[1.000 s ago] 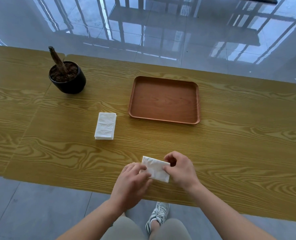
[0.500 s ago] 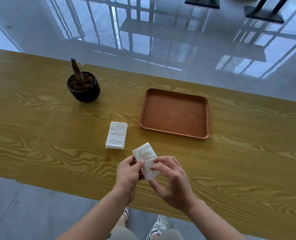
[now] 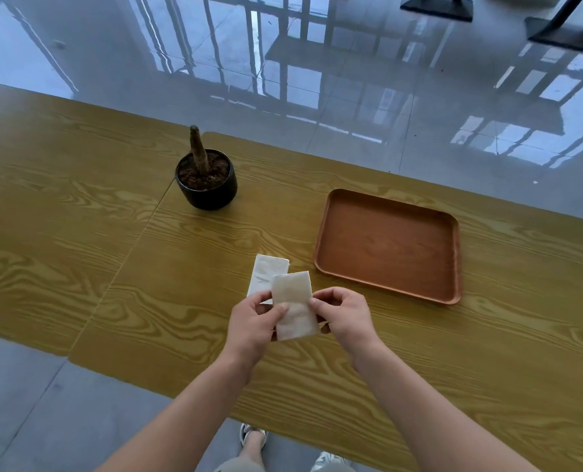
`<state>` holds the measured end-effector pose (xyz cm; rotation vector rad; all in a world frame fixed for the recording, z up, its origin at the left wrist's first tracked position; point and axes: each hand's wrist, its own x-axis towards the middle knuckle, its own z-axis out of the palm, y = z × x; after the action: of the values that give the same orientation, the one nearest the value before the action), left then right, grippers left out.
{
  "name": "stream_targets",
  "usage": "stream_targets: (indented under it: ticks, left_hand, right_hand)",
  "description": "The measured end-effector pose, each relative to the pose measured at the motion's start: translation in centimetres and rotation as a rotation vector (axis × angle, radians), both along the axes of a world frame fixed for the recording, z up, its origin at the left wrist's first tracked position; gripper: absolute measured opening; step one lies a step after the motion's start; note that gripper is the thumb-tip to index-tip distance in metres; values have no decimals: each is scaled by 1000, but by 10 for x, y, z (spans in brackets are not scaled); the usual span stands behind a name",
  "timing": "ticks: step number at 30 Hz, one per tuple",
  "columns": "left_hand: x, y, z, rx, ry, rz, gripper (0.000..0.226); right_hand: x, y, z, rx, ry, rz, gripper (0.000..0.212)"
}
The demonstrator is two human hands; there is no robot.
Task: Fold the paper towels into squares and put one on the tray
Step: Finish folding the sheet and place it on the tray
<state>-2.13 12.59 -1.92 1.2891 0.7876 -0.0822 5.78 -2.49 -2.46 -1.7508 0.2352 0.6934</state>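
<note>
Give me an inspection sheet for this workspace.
Surface: yellow-brown wood-grain table, seam between two tops.
Job's things: white folded paper towel held over the table; second white folded paper towel lies flat on the table, partly hidden behind it; brown rectangular wooden tray holds nothing, right of both.
Clutter: black round pot with soil and a bare brown stem, far left of the tray.
Hands: left hand and right hand each pinch a side edge of the held towel.
Cables: nothing seen.
Surroundings: glossy grey tiled floor; black stand bases at top; person's shoes below.
</note>
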Motion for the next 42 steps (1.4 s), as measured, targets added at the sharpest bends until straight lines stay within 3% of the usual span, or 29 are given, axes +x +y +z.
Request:
stream_targets:
  ticks: [6,14,25,36,42]
  left_hand:
    - [21,35,-13,223,68,99,19]
    - [53,69,-25,481,158,-3,9]
    - [57,80,-35,582,204,-132,9]
    - [54,81,-37,671,200,-204,9]
    - [53,81,-38,740,160,-233,18]
  right_hand:
    - [11,43,-13,10,44,-46,5]
    - [26,78,-35,-70,-11,-93,8]
    - [27,81,-41,-210,-36,-50,7]
    - [29,78,-41,-213,2,-53,9]
    - [31,79,-41,-262,-22,18,9]
